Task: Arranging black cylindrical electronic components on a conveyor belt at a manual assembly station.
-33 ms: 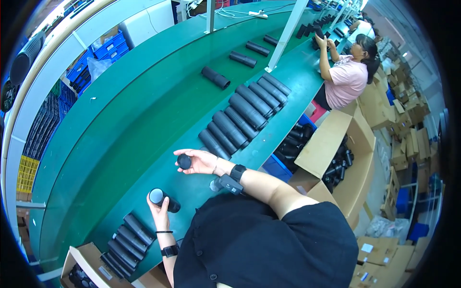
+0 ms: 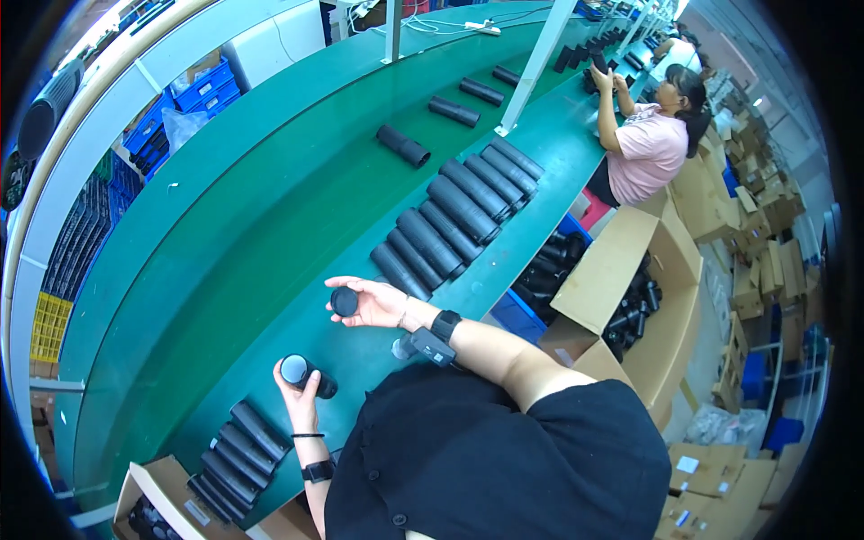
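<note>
My left hand (image 2: 301, 409) grips a black cylindrical tube (image 2: 322, 383) near one end. That end shows a pale, whitish round face, and the tube tilts over the green table. Farther off and to the right, my right hand (image 2: 378, 304) holds a round black cap (image 2: 344, 301) with its fingers curled beside it. Just beyond this hand, a row of black tubes (image 2: 462, 209) lies side by side on the green surface. Another group of black tubes (image 2: 241, 454) rests at the near left, close to my left hand.
Several loose tubes (image 2: 403, 145) lie on the green conveyor belt (image 2: 261, 236). An open cardboard box (image 2: 612, 270) of black parts stands at the right, beside a blue bin (image 2: 522, 315). Another box (image 2: 171, 490) sits lower left. A co-worker in pink (image 2: 657, 157) handles a dark part farther along.
</note>
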Motion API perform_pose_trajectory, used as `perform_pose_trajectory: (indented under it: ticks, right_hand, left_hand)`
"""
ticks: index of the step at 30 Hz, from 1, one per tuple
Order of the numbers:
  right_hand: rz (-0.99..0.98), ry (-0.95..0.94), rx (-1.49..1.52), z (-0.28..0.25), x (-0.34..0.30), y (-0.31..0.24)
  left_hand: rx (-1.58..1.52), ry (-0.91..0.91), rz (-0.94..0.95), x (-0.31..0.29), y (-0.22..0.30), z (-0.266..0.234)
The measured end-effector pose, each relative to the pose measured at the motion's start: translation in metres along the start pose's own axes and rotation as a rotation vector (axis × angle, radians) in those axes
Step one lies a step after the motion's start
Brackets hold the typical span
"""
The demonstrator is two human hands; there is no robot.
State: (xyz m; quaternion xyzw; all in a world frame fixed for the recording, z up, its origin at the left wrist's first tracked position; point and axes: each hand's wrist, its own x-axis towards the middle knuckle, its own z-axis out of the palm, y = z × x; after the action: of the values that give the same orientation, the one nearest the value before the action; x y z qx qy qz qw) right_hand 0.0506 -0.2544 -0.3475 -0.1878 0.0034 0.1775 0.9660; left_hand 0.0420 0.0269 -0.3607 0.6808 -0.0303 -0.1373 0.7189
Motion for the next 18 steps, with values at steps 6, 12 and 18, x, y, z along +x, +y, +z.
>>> perform_pose_trajectory:
  ticks: [6,12,18]
  right_hand:
    - [-0.044,-0.082,0.06,0.008,-0.005,-0.003]
    - [-0.008,-0.078,0.147,0.019,-0.008,0.0]
    - [-0.033,-0.169,0.146,0.028,-0.008,-0.003]
  left_hand:
    - [-0.001,-0.068,-0.025,0.004,0.007,0.01]
    - [-0.037,-0.075,-0.057,0.002,0.002,0.002]
    - [-0.037,-0.048,-0.055,-0.001,0.005,0.003]
